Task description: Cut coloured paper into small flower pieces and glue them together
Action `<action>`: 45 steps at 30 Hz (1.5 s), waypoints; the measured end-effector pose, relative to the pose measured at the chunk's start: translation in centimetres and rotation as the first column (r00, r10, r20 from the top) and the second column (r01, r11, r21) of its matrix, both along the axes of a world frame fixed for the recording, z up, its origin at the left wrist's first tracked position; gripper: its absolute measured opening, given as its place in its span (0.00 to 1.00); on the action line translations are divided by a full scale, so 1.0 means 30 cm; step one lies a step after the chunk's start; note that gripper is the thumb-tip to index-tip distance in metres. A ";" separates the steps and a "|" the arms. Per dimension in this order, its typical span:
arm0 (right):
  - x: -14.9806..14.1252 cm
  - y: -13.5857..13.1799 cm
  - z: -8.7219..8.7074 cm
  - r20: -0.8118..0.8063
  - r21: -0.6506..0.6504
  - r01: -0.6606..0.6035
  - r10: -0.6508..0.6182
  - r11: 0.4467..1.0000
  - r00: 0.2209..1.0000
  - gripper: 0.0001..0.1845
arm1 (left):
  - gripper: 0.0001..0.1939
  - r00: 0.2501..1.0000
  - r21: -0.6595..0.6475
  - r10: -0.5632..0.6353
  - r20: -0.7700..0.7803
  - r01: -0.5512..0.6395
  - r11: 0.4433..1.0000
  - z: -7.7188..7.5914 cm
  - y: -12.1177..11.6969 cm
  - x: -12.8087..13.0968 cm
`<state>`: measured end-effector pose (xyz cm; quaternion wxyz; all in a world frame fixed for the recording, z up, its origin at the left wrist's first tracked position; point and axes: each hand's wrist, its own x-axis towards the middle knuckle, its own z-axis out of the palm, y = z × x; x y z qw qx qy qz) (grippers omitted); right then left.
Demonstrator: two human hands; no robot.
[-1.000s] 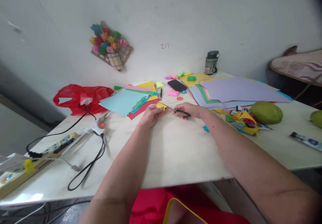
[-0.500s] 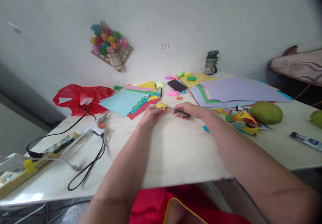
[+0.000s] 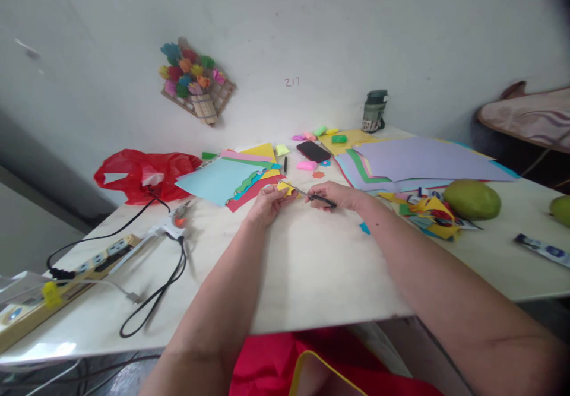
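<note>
My left hand [image 3: 269,203] is closed on a small piece of yellow paper [image 3: 285,189], held just above the table. In my right hand [image 3: 333,194] is a pair of scissors [image 3: 321,200] with black handles, its blades pointing left across the yellow paper. Whether the blades are parted is too small to tell. Beyond my hands lie an orange paper cut-out [image 3: 318,174] and a small blue cut-out [image 3: 325,163]. A blue paper scrap [image 3: 364,228] rests by my right forearm. Left of my left hand are sheets of red paper [image 3: 243,199] and light blue paper [image 3: 218,181].
A phone [image 3: 313,151] and pink packet [image 3: 307,165] lie behind my hands. To the right are purple paper [image 3: 436,157], colored scraps [image 3: 434,215], a green fruit [image 3: 472,199] and a tube [image 3: 542,249]. At left sit a glue gun [image 3: 174,222], power strip [image 3: 71,283] and red bag [image 3: 133,173].
The yellow paper has shifted very slightly at the scissor blades. Both hands stay in nearly the same place, and nothing else has visibly moved.
</note>
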<state>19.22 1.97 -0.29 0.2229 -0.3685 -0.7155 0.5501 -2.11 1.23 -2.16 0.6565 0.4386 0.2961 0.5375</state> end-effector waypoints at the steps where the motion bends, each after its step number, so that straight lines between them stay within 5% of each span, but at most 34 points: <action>1: 0.000 0.000 -0.001 0.001 0.001 0.002 -0.002 1.000 1.000 0.16 | 0.08 1.000 -0.002 -0.002 -0.006 0.002 1.000 0.001 0.000 0.000; 45: -0.010 -0.010 0.006 -0.023 -0.065 0.070 -0.071 0.995 0.997 0.13 | 0.08 0.993 -0.009 -0.044 -0.106 0.044 0.999 0.013 -0.018 0.006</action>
